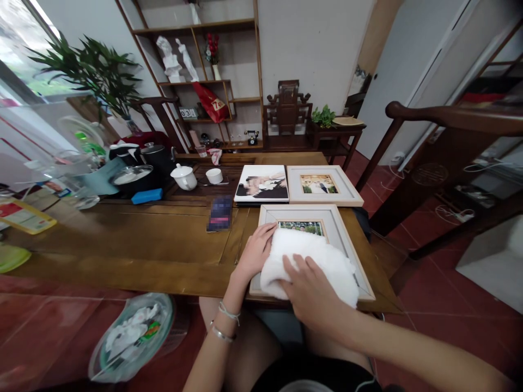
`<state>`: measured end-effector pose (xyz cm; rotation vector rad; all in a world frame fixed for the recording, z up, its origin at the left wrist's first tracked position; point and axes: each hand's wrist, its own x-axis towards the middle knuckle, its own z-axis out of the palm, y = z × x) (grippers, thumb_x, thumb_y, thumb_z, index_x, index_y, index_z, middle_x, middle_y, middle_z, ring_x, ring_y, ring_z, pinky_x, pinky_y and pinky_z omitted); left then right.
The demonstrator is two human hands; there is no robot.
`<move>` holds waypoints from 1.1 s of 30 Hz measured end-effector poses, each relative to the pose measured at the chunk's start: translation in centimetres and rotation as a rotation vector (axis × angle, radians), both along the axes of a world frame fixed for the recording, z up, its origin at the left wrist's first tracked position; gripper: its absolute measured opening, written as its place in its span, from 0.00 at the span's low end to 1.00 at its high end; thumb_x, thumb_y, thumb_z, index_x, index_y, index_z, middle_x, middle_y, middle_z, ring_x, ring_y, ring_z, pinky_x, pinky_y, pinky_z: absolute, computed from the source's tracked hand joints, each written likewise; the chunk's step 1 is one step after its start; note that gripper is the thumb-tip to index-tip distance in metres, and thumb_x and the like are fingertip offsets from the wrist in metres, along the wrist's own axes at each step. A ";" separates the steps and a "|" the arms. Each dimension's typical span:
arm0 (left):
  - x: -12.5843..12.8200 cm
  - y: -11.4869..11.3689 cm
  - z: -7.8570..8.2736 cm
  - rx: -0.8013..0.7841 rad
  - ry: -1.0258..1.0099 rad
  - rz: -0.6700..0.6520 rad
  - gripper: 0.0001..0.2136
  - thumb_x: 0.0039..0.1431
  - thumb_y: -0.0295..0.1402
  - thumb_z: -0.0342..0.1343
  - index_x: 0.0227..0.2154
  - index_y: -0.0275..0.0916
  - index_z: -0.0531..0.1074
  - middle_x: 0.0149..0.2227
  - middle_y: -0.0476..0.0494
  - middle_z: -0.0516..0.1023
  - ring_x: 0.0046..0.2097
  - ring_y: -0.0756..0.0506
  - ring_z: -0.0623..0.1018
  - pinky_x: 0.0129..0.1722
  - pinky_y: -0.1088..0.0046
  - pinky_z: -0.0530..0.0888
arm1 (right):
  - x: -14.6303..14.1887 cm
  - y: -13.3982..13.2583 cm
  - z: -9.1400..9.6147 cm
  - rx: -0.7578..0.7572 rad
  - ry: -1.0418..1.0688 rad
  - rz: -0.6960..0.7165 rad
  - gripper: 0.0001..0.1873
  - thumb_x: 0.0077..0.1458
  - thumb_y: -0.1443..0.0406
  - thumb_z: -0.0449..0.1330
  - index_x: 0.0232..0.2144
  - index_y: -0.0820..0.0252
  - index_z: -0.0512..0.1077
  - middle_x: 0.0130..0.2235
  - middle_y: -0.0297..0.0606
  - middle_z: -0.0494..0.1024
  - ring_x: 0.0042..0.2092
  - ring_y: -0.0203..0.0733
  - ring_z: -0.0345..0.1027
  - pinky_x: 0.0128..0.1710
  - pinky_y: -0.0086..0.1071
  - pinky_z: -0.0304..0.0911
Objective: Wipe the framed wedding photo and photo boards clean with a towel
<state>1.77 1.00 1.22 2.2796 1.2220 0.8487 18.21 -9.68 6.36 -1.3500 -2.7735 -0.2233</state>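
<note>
A picture frame (341,228) with a pale wood border lies flat at the near edge of the wooden table (143,239). A white fluffy cloth (322,256) covers its lower half. My right hand (310,291) presses flat on the cloth, fingers spread. Resting on the frame's left edge beside the cloth is my left hand (255,251), fingers together and laid flat; two bracelets circle that wrist.
Behind lie a second framed photo (324,185) and an unframed photo print (262,184). A phone (219,213) lies left of them. A tea tray with cups (184,177), pot and blue sponge (147,196) sits further left. A bin (133,335) stands on the floor.
</note>
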 end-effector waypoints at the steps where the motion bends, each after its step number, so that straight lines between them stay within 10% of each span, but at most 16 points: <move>1: 0.0 0.0 0.1 -0.010 0.002 0.001 0.20 0.63 0.26 0.42 0.56 0.41 0.65 0.59 0.41 0.67 0.61 0.44 0.64 0.61 0.58 0.63 | -0.2 -0.6 -0.4 0.027 0.019 0.032 0.14 0.54 0.67 0.56 0.43 0.58 0.75 0.57 0.53 0.66 0.54 0.61 0.60 0.49 0.50 0.54; 11: -0.1 0.0 0.0 -0.005 0.016 -0.012 0.19 0.64 0.27 0.42 0.57 0.41 0.65 0.60 0.41 0.66 0.62 0.43 0.63 0.62 0.55 0.62 | 8.6 -2.3 2.5 -0.151 0.101 -0.075 0.22 0.40 0.75 0.54 0.35 0.51 0.77 0.51 0.37 0.75 0.49 0.52 0.66 0.47 0.46 0.58; 15: -0.1 0.0 0.0 -0.001 0.024 -0.012 0.19 0.64 0.27 0.42 0.57 0.40 0.65 0.60 0.40 0.65 0.62 0.42 0.63 0.61 0.55 0.62 | 12.1 0.7 4.0 -0.038 0.072 -0.124 0.21 0.41 0.77 0.51 0.32 0.54 0.77 0.42 0.40 0.78 0.42 0.49 0.69 0.40 0.42 0.61; 21: -0.1 0.1 0.0 0.025 0.009 -0.023 0.19 0.65 0.27 0.41 0.56 0.41 0.66 0.60 0.40 0.66 0.61 0.42 0.64 0.60 0.55 0.63 | 15.4 7.8 3.2 0.452 0.145 -0.177 0.15 0.48 0.74 0.52 0.36 0.61 0.75 0.55 0.49 0.70 0.54 0.59 0.61 0.44 0.48 0.60; 26: -0.1 0.1 0.0 0.030 0.003 -0.023 0.19 0.64 0.26 0.42 0.56 0.41 0.66 0.59 0.40 0.67 0.61 0.42 0.64 0.60 0.55 0.63 | 14.6 10.9 0.5 0.243 0.064 -0.069 0.28 0.42 0.76 0.52 0.47 0.60 0.72 0.56 0.50 0.69 0.56 0.55 0.63 0.49 0.49 0.61; 33: 0.0 0.0 0.1 0.011 -0.010 -0.007 0.19 0.64 0.26 0.42 0.55 0.41 0.66 0.59 0.41 0.67 0.61 0.43 0.64 0.61 0.56 0.63 | 10.3 3.3 -0.5 -0.047 0.069 0.179 0.29 0.40 0.74 0.54 0.47 0.55 0.73 0.57 0.46 0.69 0.59 0.54 0.59 0.60 0.54 0.48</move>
